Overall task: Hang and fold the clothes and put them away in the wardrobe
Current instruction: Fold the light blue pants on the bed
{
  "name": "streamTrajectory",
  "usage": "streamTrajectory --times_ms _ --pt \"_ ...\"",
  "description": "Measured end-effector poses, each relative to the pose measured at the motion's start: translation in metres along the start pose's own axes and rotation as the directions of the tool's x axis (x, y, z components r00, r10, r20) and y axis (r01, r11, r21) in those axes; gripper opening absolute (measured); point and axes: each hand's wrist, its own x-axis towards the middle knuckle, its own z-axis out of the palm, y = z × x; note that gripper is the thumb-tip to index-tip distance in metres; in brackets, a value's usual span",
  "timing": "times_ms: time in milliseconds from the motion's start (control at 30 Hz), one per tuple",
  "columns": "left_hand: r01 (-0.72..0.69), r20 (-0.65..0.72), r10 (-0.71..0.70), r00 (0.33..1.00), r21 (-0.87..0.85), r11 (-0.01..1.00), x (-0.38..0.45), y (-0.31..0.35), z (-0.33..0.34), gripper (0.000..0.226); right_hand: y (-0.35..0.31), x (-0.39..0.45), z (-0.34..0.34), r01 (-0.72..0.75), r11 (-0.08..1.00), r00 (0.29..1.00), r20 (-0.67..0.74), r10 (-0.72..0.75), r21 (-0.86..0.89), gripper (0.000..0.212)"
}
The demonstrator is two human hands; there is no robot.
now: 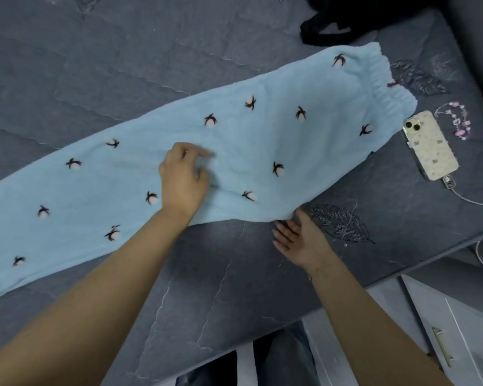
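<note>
The left hand lay knuckles-up on the middle of the light blue fleece trousers, forearm reaching in from the lower left; its fingers were loosely curled and blurred, forefinger stretched out over the cloth, and they pinched nothing that could be seen. The right hand lay flat at the trousers' near edge — palm turned partly up, fingers straight and close together, tips touching the hem of the fabric.

The trousers stretched in a long band across the bed, folded leg over leg, gathered elastic waistband at the upper right, cuffs running off the left edge. Their pile looked soft and fuzzy, dotted with small white tufts under dark brown spiky marks. The bed's cover was dark grey-blue, quilted in wavy stitched lines, with embroidered leaves.

Just beside the waistband lay a smartphone face down in a pale patterned case, a white cable plugged in — and a pink beaded charm strap near it. A black garment lay heaped at the top
</note>
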Motion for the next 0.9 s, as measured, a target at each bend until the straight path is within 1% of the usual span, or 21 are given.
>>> streamTrajectory --times_ms 33,67,133,233,333,400,467,533,567,600,633,667,700,733,800,867,900 --pt "-0.046 0.027 0.046 0.999 -0.005 0.999 0.019 0.023 0.006 0.038 -0.004 -0.001 -0.005 0.066 0.996 0.997 -0.043 -0.068 -0.059 0.038" --pt "-0.086 0.068 0.086 0.994 0.007 0.996 0.039 0.045 0.013 0.037 -0.009 -0.003 -0.010 0.136 0.988 0.987 -0.073 -0.141 -0.071 0.039" --pt "-0.132 0.167 0.124 0.978 0.036 0.991 0.083 0.085 0.035 0.038 -0.034 -0.002 -0.017 0.279 0.960 0.956 -0.081 -0.281 -0.032 0.045" --pt "-0.088 0.267 0.064 0.962 0.082 0.993 0.140 0.125 0.066 0.046 -0.087 0.003 -0.019 0.461 0.887 0.887 -0.028 -0.461 -0.009 0.042" --pt "-0.031 0.330 -0.006 0.944 0.108 0.994 0.183 0.151 0.093 0.055 -0.143 0.013 -0.016 0.576 0.816 0.816 0.019 -0.577 0.058 0.043" --pt "0.030 0.365 -0.054 0.929 0.071 0.997 0.202 0.165 0.110 0.058 -0.177 0.018 -0.012 0.620 0.781 0.784 -0.021 -0.620 0.076 0.049" --pt "0.089 0.373 -0.113 0.921 0.083 0.993 0.214 0.175 0.124 0.061 -0.205 0.024 -0.008 0.657 0.753 0.754 -0.064 -0.654 0.040 0.052" --pt "0.086 0.374 -0.123 0.919 0.115 0.990 0.221 0.181 0.135 0.056 -0.223 0.031 -0.007 0.709 0.705 0.703 -0.056 -0.709 -0.017 0.052" --pt "0.094 0.383 -0.109 0.917 0.058 0.994 0.225 0.183 0.138 0.050 -0.229 0.033 -0.008 0.729 0.683 0.680 -0.065 -0.730 -0.038 0.051" --pt "0.118 0.384 -0.088 0.919 -0.057 0.991 0.228 0.185 0.141 0.045 -0.235 0.034 -0.011 0.748 0.662 0.658 -0.077 -0.749 -0.049 0.049" --pt "0.152 0.361 -0.074 0.930 -0.194 0.969 0.233 0.187 0.143 0.040 -0.241 0.036 -0.016 0.767 0.639 0.635 -0.080 -0.769 -0.054 0.045" --pt "0.181 0.323 -0.081 0.943 -0.291 0.939 0.238 0.191 0.145 0.035 -0.247 0.038 -0.022 0.783 0.619 0.615 -0.073 -0.785 -0.058 0.040" --pt "0.192 0.289 -0.093 0.953 -0.336 0.922 0.242 0.194 0.146 0.030 -0.253 0.039 -0.027 0.788 0.612 0.610 -0.057 -0.790 -0.067 0.038" --pt "0.193 0.270 -0.099 0.958 -0.346 0.918 0.244 0.195 0.147 0.025 -0.257 0.041 -0.030 0.782 0.618 0.617 -0.034 -0.786 -0.085 0.039" --pt "0.162 0.256 -0.092 0.962 -0.270 0.949 0.246 0.196 0.155 0.019 -0.263 0.044 -0.032 0.768 0.629 0.634 0.005 -0.774 -0.119 0.041" --pt "0.104 0.236 -0.060 0.970 -0.181 0.978 0.243 0.198 0.161 0.019 -0.261 0.045 -0.032 0.761 0.640 0.645 0.016 -0.764 -0.107 0.043" --pt "0.084 0.232 -0.034 0.972 -0.211 0.974 0.238 0.198 0.160 0.021 -0.256 0.044 -0.032 0.754 0.651 0.655 0.019 -0.756 -0.086 0.046"
